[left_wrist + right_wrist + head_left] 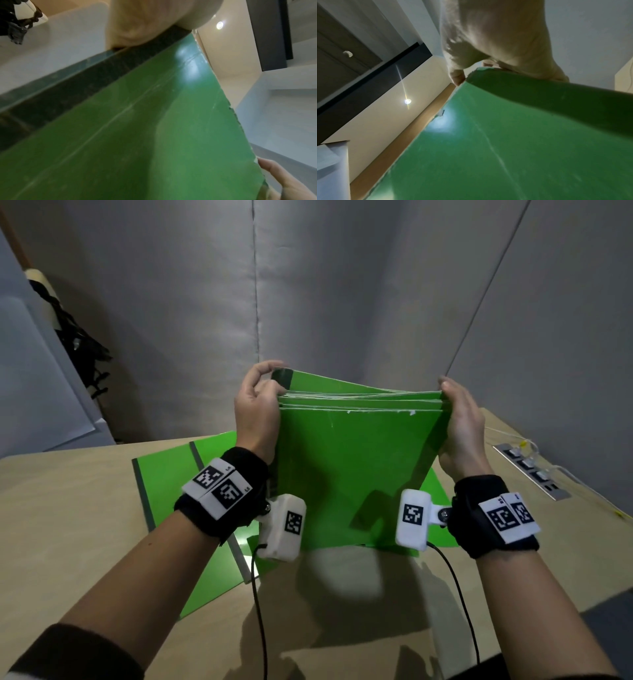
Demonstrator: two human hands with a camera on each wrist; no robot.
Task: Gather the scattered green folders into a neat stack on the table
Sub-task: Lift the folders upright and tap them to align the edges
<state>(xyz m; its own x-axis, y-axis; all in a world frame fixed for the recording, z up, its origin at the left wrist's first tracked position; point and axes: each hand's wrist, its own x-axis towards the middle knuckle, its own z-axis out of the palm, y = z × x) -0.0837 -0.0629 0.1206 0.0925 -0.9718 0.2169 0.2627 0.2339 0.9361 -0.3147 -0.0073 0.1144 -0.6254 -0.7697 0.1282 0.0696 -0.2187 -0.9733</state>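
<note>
I hold a bundle of several green folders [356, 470] upright on its lower edge on the wooden table [68, 508]. My left hand [257, 402] grips the bundle's left side near the top, fingers curled over a dark spine strip. My right hand [462, 422] clasps the right side, fingers along the edge. More green folders [168, 481] lie flat on the table to the left, partly under the bundle. The left wrist view shows the green cover [137, 135] and dark spine close up. In the right wrist view the green cover [505, 142] fills the lower frame, my right hand's fingers [457, 77] at its corner.
Grey fabric partitions [308, 285] close off the back of the table. A power strip [531, 470] with white cables lies near the right edge. A dark bundle of straps [78, 344] hangs at the far left. Bare table lies in front of the bundle.
</note>
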